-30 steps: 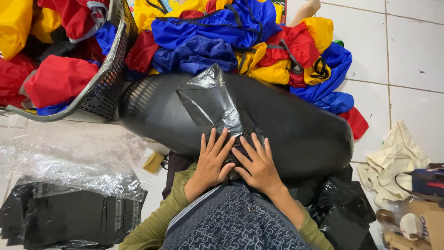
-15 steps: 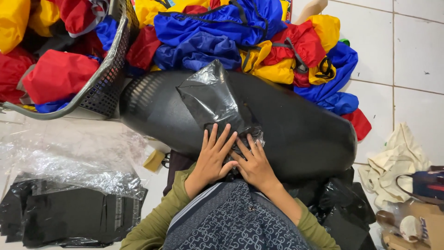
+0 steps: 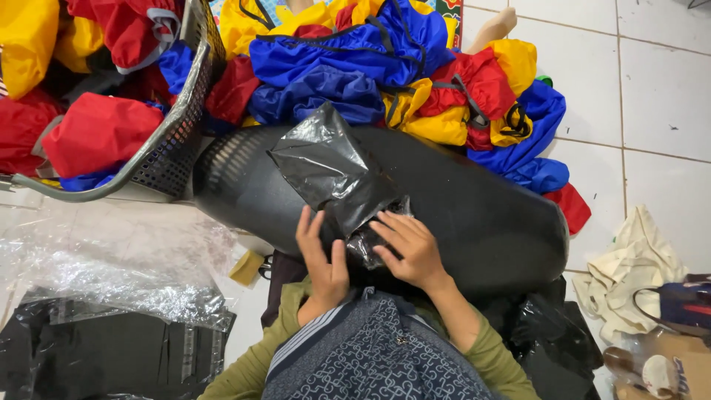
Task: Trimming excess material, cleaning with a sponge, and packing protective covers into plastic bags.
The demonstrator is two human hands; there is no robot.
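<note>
A filled black plastic packet (image 3: 329, 167) lies tilted on top of a long black overturned tub (image 3: 474, 215) in front of me. My left hand (image 3: 322, 259) lies flat on the tub with fingers spread, its fingertips against the packet's near left edge. My right hand (image 3: 407, 248) is curled over the packet's crumpled near end, pinching the loose plastic there. Both sleeves are olive green, and a dark patterned cloth (image 3: 370, 355) covers my lap.
A grey mesh basket (image 3: 174, 126) with red, yellow and blue fabric bundles stands at the left. A heap of blue, yellow and red garments (image 3: 385, 67) lies behind the tub. Clear plastic sheets (image 3: 111, 267) and black bags (image 3: 89, 355) lie at lower left, cream cloth (image 3: 629, 274) at right.
My hands have drawn apart: the left slid to the packet's left edge, the right closed on its crumpled near end. The view shifted slightly.
</note>
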